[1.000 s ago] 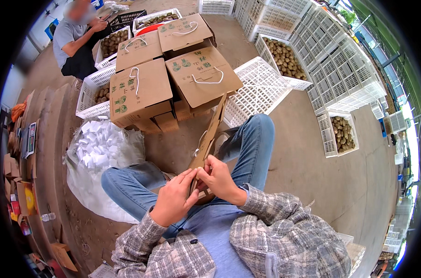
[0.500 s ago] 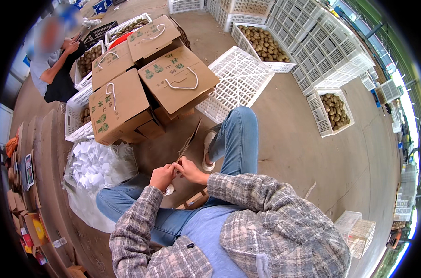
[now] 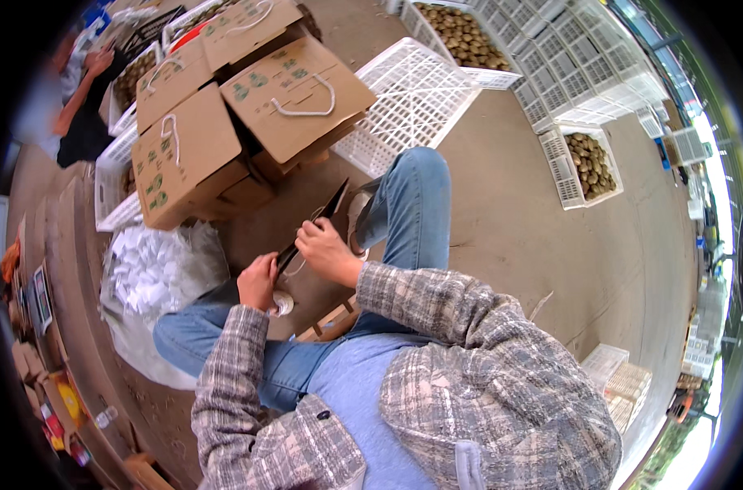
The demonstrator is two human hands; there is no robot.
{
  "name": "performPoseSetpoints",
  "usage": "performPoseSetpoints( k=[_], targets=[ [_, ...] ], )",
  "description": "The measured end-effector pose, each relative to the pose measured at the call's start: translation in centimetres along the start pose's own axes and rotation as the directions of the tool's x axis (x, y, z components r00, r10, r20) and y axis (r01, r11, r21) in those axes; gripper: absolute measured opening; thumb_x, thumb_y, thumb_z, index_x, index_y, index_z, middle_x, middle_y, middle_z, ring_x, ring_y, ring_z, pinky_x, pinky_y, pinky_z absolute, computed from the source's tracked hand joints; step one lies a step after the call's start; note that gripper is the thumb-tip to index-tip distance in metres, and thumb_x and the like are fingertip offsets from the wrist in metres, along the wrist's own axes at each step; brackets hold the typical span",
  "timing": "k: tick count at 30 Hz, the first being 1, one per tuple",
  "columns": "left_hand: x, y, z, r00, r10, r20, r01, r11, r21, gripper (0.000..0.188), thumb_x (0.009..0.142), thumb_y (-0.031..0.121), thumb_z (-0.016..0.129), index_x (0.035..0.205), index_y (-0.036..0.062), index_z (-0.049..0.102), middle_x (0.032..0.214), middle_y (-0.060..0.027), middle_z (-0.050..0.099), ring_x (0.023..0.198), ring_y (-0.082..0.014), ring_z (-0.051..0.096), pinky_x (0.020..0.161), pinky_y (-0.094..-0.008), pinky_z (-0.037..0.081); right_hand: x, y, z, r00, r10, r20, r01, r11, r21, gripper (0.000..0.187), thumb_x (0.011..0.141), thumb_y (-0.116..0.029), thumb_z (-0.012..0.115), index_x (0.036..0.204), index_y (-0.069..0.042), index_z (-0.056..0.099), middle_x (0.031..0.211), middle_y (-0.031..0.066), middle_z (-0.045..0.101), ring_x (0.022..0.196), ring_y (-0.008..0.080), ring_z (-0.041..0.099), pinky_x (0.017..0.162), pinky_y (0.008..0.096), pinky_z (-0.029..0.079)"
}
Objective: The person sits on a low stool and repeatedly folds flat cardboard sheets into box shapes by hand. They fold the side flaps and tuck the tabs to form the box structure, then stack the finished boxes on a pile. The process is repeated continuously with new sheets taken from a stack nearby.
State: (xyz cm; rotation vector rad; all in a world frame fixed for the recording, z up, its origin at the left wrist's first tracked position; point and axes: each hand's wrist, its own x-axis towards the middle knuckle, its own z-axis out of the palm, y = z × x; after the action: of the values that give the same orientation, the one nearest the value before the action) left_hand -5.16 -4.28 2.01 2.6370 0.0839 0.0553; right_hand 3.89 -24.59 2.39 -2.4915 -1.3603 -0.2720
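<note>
My left hand (image 3: 258,282) is closed on the near end of a thin cardboard panel (image 3: 333,202), seen nearly edge-on and dark in shadow. Farther along it, my right hand (image 3: 326,248) pinches at its edge. A thin pale cord (image 3: 295,271) loops out by the fingers, but how it is fixed to the panel is hidden. Beyond the hands, several brown cardboard boxes (image 3: 306,102) with white rope handles stand close together. To the left lies an open sack of small white pieces (image 3: 142,265).
An upturned white plastic crate (image 3: 412,98) sits right of the boxes. White crates of brown round fruit (image 3: 589,166) stand farther right, beside tall stacked crates (image 3: 575,61). At far left another person (image 3: 77,98) sits by fruit crates. Near my feet is a cardboard box (image 3: 329,322).
My hands, close together before, have drawn apart along the panel, the left toward me and the right farther off. The panel shows darker, and a loop of cord now shows. The whole view has shifted slightly.
</note>
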Motion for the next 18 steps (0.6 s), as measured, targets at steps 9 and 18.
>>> performPoseSetpoints(
  k=[9, 18],
  targets=[
    [5.3, -6.3, -3.0, 0.964, -0.125, -0.235, 0.137, 0.99, 0.034, 0.024, 0.099, 0.031, 0.055, 0.104, 0.0128, 0.07, 0.1, -0.0101, 0.071, 0.087, -0.0345, 0.068, 0.074, -0.045, 0.055, -1.1, 0.4, 0.1, 0.928, -0.319, 0.193, 0.318, 0.947, 0.032, 0.004, 0.081, -0.015, 0.061, 0.084, -0.015, 0.063, 0.086, -0.0001, 0.057, 0.104, 0.0187, 0.056, 0.101, 0.0453, 0.035],
    [6.9, -10.0, -2.6, 0.954, -0.24, -0.178, 0.234, 0.971, -0.056, 0.028, 0.102, 0.035, 0.051, 0.104, 0.0129, 0.068, 0.099, -0.0145, 0.07, 0.093, -0.0382, 0.065, 0.077, -0.0471, 0.052, 1.0, 1.2, 0.6, 0.904, -0.145, 0.402, -0.024, 0.922, 0.387, 0.005, 0.092, -0.013, 0.06, 0.095, -0.01, 0.059, 0.091, 0.0096, 0.063, 0.091, 0.0304, 0.065, 0.077, 0.0441, 0.047]
  ],
)
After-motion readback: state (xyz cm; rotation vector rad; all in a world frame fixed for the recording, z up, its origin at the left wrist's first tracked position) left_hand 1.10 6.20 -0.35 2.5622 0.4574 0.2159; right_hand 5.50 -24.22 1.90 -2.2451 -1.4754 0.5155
